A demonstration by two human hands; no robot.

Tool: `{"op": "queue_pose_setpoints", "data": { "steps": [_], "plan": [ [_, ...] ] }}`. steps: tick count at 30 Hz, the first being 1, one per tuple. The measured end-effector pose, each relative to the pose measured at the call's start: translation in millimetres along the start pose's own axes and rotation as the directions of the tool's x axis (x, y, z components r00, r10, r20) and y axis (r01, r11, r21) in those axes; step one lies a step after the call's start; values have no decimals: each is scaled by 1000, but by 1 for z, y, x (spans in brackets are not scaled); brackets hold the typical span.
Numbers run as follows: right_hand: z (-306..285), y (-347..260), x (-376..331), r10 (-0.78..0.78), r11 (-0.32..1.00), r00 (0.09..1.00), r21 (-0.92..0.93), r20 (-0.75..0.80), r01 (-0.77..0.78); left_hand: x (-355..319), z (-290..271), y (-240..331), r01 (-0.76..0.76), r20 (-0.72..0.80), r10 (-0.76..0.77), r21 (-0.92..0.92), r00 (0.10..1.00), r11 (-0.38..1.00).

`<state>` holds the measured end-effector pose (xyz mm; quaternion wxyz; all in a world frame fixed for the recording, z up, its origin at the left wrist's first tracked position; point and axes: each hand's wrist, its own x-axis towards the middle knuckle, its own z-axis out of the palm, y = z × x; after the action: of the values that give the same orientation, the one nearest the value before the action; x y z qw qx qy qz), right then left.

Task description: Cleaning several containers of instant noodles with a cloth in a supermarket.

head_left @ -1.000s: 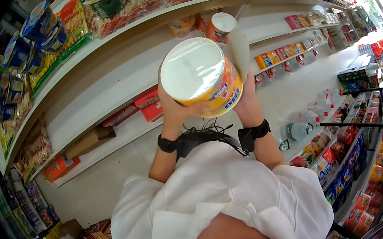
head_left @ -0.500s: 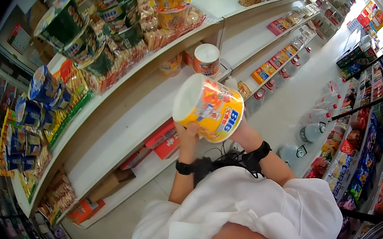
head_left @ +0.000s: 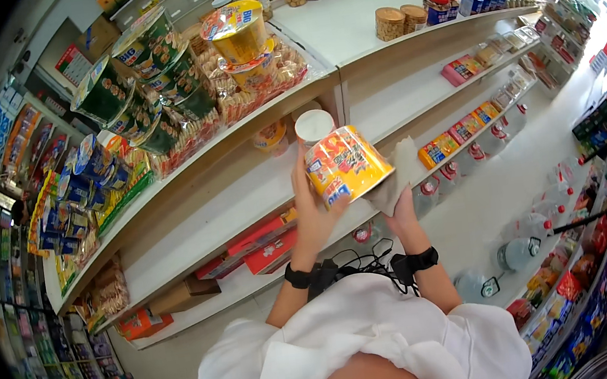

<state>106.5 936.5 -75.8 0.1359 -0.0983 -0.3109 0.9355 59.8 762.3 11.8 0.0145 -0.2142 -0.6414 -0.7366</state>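
Observation:
A yellow and orange instant noodle cup (head_left: 348, 164) is tilted in front of my chest, its rim end toward the lower right. My left hand (head_left: 314, 215) is closed round its left and lower side. In my right hand (head_left: 402, 216) is a greyish cloth (head_left: 399, 173), bunched up against the cup's right end. Just behind, a noodle cup with a white end up (head_left: 313, 126) stands on the shelf below the counter top, partly hidden by the held cup. Another orange cup (head_left: 271, 138) stands further left on that shelf.
Stacked green noodle cups (head_left: 151, 79), a yellow cup (head_left: 237, 33) and blue cups (head_left: 92, 160) stand on bagged snacks along the white counter (head_left: 344, 31). Small boxes (head_left: 457, 135) line the right shelves. Water bottles (head_left: 519, 253) stand on the floor at right, beside a snack rack (head_left: 592, 282).
The cup has turned and moved to the right and slightly up. My right hand has come off its underside to the right, and the cloth now shows plainly in it. The view has shifted.

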Motion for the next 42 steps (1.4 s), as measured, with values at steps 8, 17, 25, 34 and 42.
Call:
{"op": "queue_pose_setpoints", "data": {
  "steps": [8,17,25,34,42],
  "plan": [
    [-79,-81,17,217,970,970,-140,109,-201,23,69,12,-47,282,-61,362,957,931],
    [-77,-73,43,42,979,996,-202,82,-24,36,74,-1,270,356,-278,75,892,960],
    [-19,-99,58,-174,558,913,-727,369,401,87,71,-26,600,158,-602,64,783,798],
    [40,-121,177,-161,968,987,-193,24,163,172,89,-26,-290,155,246,458,957,840],
    [84,-126,332,-273,859,962,-454,-11,238,308,76,-77,-283,-22,335,486,942,827]
  ]
}}
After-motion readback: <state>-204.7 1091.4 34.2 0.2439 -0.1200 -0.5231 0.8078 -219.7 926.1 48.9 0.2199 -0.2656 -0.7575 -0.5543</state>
